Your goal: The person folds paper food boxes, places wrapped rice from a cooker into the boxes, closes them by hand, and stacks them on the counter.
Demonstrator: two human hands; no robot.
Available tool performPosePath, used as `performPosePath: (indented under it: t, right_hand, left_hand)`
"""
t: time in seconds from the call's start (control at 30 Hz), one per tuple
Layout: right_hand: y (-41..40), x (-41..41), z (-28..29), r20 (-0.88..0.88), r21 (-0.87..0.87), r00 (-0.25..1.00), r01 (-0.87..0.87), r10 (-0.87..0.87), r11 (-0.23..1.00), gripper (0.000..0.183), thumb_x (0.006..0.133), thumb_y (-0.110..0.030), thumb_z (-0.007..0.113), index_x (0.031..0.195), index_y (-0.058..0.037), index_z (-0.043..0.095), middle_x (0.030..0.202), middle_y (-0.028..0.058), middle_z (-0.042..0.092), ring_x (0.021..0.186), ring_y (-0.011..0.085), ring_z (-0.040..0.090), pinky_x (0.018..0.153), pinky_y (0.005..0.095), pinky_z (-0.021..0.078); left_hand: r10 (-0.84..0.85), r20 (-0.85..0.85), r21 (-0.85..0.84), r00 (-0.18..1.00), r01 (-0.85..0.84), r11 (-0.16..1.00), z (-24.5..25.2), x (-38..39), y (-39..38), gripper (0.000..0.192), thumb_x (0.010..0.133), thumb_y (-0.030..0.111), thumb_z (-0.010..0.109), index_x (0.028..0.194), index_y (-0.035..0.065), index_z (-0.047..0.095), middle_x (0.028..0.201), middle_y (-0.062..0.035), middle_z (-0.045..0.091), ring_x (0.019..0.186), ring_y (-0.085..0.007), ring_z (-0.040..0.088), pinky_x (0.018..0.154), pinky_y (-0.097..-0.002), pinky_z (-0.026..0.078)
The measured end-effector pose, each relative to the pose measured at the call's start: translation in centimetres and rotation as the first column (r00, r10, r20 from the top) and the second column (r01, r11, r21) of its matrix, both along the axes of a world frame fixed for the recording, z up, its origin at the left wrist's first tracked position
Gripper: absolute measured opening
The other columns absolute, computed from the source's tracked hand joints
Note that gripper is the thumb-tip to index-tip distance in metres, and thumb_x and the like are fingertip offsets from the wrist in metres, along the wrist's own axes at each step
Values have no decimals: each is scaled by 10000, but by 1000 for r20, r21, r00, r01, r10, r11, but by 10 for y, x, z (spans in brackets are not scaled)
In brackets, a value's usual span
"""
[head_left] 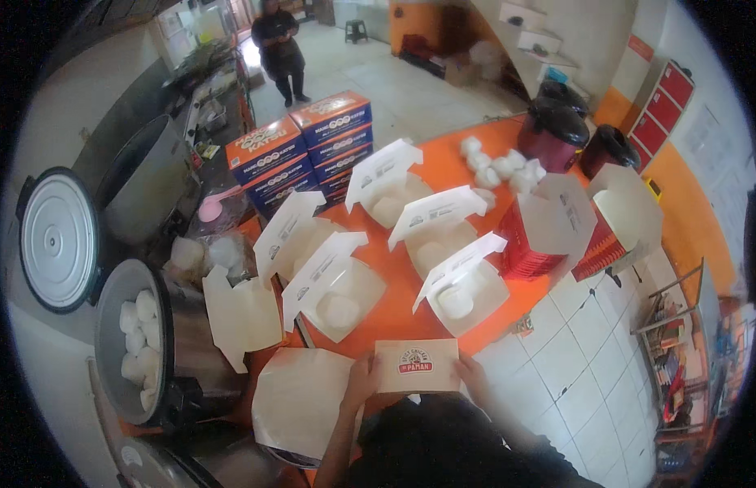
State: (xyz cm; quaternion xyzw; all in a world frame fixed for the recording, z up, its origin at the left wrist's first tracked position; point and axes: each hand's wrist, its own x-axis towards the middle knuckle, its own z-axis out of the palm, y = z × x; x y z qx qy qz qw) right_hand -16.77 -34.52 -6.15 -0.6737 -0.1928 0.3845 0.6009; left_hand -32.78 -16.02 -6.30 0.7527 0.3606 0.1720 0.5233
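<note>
Between my left hand [361,381] and my right hand [470,373] is a closed brown paper food box [417,365] with a printed lid, gripped at its two ends close to my body. Beyond it on the orange table [402,283] stand several opened paper food boxes with raised lids; the nearest open box [484,305] holds a white rounded portion [456,301], probably wrapped rice. Another open box [342,308] holds a similar portion. An open box [250,314] at the left shows nothing inside. White paper sheets [301,402] lie beside my left hand.
A large pot [195,341] with white wrapped portions stands at the left. Stacked printed boxes [274,165] stand at the back left, nested red box blanks [530,244] at the right. Wrapped portions [487,177] and dark lidded containers [551,131] are farther back. A person [277,46] stands beyond.
</note>
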Motion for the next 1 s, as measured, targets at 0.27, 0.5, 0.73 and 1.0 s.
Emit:
performPosePath:
  t: [0.27, 0.5, 0.73, 1.0]
  right_hand:
    - [2, 20, 40, 52, -142, 993, -96, 104, 985, 331, 856, -243, 494, 984, 57, 544, 873, 59, 572, 830, 89, 511, 740, 233, 416]
    - [-16, 17, -65, 544, -383, 807, -3, 229, 924, 341, 826, -151, 479, 1118, 24, 461, 1022, 208, 486, 880, 300, 524, 744, 362, 437]
    - [-24, 2, -62, 428, -309, 904, 127, 19, 942, 410, 804, -111, 523, 1164, 32, 392, 966, 195, 494, 837, 271, 549, 721, 368, 465]
    - [-42, -18, -39, -592, -44, 800, 90, -99, 995, 332, 786, -154, 612, 974, 93, 496, 897, 134, 566, 750, 184, 579, 685, 279, 507]
  left_hand:
    - [-26, -103, -356, 994, -13, 934, 24, 0, 11, 374, 845, 283, 506, 995, -59, 534, 871, -139, 592, 782, -181, 547, 727, -296, 422]
    - [-132, -220, 103, 967, 158, 982, 2, 6, 1, 338, 808, 256, 517, 1025, 1, 566, 886, -219, 572, 827, -346, 553, 729, -394, 427]
    - [-43, -353, 178, 935, 112, 978, -8, -2, -20, 390, 772, 177, 548, 1130, 38, 480, 997, -231, 506, 896, -368, 510, 757, -430, 406]
    - [-522, -477, 552, 707, 703, 449, 31, 25, -11, 846, 537, 342, 746, 1274, 178, 365, 1206, -231, 362, 1097, -377, 382, 871, -447, 352]
